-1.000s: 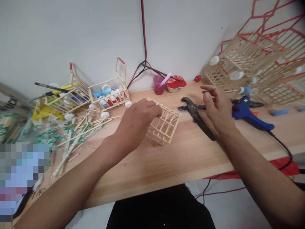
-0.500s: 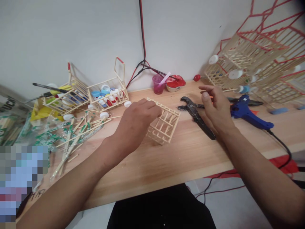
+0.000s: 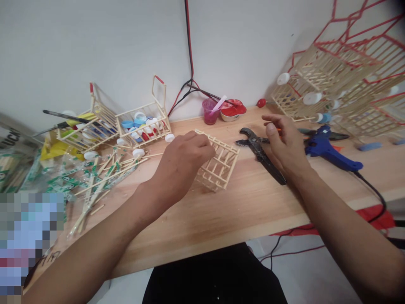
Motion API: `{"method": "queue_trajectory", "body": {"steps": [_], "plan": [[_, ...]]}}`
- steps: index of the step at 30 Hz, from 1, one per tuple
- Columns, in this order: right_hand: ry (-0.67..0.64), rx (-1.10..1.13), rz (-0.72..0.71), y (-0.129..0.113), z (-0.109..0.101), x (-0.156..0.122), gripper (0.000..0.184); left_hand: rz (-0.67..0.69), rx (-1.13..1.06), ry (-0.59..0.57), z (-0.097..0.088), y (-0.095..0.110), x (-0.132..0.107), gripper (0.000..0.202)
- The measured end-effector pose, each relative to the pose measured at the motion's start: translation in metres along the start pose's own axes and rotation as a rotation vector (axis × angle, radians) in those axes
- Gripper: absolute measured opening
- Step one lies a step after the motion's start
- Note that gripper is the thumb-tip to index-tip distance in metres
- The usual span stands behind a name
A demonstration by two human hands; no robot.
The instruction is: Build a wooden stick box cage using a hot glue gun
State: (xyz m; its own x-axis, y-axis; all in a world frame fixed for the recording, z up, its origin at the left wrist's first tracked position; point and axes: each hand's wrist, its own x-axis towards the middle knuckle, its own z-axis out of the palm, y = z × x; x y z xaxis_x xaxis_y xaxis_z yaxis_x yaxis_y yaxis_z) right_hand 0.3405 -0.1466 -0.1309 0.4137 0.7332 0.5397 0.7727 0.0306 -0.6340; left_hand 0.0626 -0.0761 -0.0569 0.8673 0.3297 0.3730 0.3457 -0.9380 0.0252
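My left hand (image 3: 189,158) is closed at the upper left part of a small wooden stick basket (image 3: 221,166), which rests tilted on the wooden table (image 3: 190,228). My fingers hide the spot they grip. Over the table to the right hovers my right hand (image 3: 284,141), its fingers apart and nothing in them. Just left of that hand lies a pair of black cutting pliers (image 3: 264,158). A blue hot glue gun (image 3: 332,150) lies on its other side, with its cord running off the table edge.
Two stick carts (image 3: 142,122) with bottle caps stand at the back left. Loose sticks and wrappers (image 3: 95,177) lie before them. A purple cup (image 3: 210,112) and a dish of red paint (image 3: 233,112) are by the wall. Larger red-trimmed stick carts (image 3: 341,76) crowd the right.
My right hand has shifted very slightly left. My left hand and the stick basket stay almost where they were.
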Motion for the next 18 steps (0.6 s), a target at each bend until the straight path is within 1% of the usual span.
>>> {"method": "queue_trajectory", "body": {"steps": [4, 10, 18], "plan": [[-0.007, 0.003, 0.019, -0.0022, 0.0006, -0.0005, 0.033, -0.003, -0.009, 0.002, -0.0009, 0.0013, -0.0001, 0.018], [-0.023, 0.008, 0.006, -0.0011, 0.0002, -0.0009, 0.036, -0.004, -0.007, 0.014, -0.0001, 0.0020, -0.0001, 0.022], [-0.022, 0.024, 0.000, -0.0021, -0.0006, -0.0014, 0.034, 0.014, 0.007, 0.015, -0.0008, 0.0037, -0.0003, 0.023]]}}
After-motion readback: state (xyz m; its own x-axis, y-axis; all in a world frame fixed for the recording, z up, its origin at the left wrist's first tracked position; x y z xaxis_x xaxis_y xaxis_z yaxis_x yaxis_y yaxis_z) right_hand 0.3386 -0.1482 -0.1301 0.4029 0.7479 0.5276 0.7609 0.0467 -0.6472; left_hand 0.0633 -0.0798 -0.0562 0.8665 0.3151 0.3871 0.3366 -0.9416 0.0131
